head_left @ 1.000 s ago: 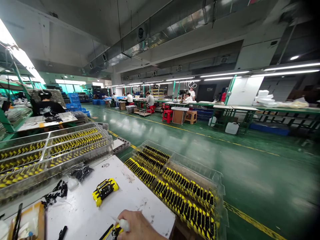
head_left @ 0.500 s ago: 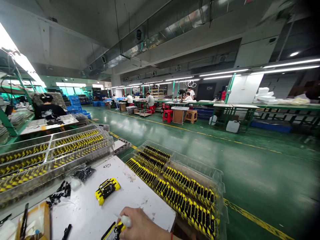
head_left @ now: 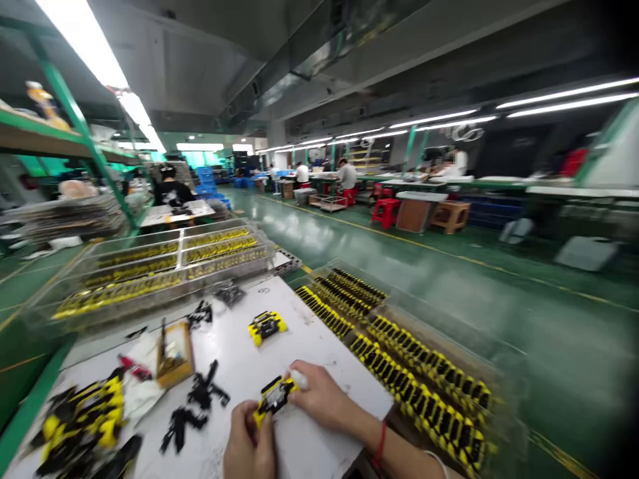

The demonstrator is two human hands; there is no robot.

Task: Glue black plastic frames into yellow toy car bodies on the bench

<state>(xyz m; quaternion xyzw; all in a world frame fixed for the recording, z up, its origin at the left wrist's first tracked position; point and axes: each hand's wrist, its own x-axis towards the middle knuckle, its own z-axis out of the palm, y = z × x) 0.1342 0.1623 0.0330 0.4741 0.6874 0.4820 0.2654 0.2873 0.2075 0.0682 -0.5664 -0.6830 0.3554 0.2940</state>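
Note:
My left hand [head_left: 249,439] pinches the near end of a yellow and black plastic part [head_left: 275,396], held tilted above the white table. At its far end is my right hand [head_left: 319,396], closed around a small white bottle [head_left: 298,379] with its fingers against the part. What the bottle contains does not show. A second yellow and black part [head_left: 267,326] lies on the table beyond my hands. Loose black plastic pieces [head_left: 202,389] lie to the left of my left hand.
A clear tray [head_left: 399,299] of yellow and black parts stands right of the table [head_left: 224,346], another tray [head_left: 269,266] behind. Leftward are a small open box [head_left: 188,352], a red tool [head_left: 134,367] and piled parts [head_left: 87,416]. A person [head_left: 170,189] sits farther back.
The view has swung left and down, bringing my left hand and the table's left side into sight. My left hand is now on the part; my right hand keeps the white bottle.

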